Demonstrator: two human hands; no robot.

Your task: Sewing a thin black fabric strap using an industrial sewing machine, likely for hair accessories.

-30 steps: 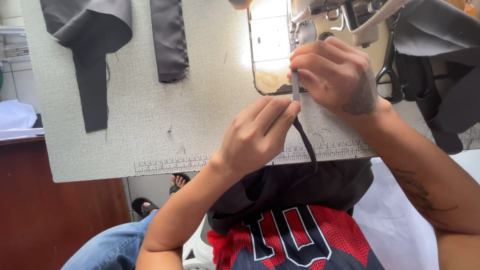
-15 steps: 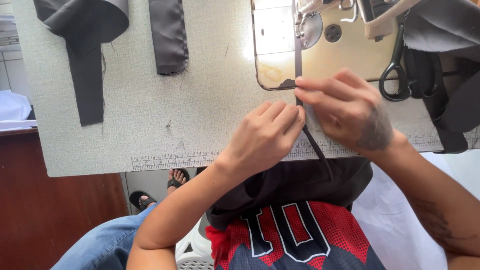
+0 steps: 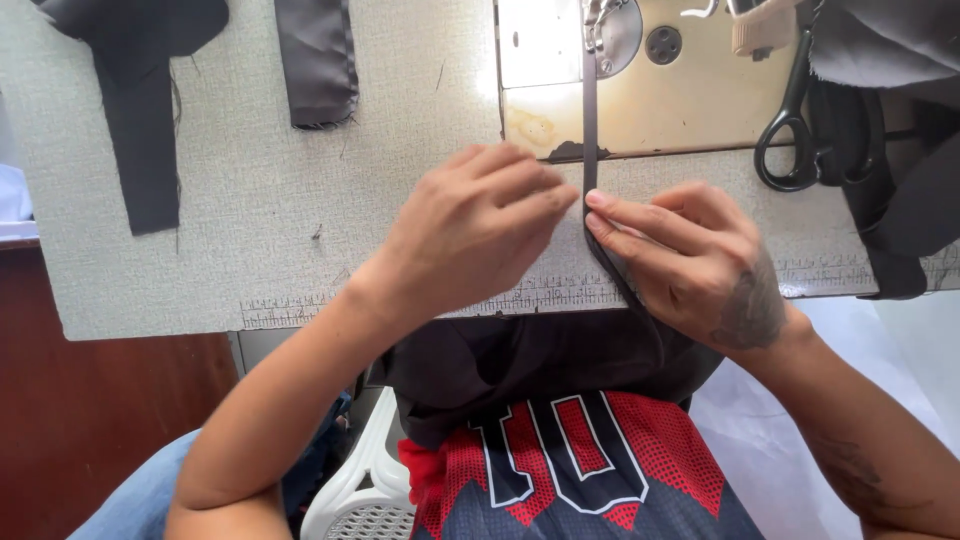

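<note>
Both hands pinch 1 narrow dark fabric strip: left hand and right hand meet fingertip to fingertip on it, near the sewing machine bed. 1 pair of black scissors lies right; 2 dark cloth pieces far left.

**Much out of sight at the sewing table**

The sewing machine was cut off by the top edge, needle unseen. The left hand hid its own fingertips. The dark strip vanished below the table edge.
</note>
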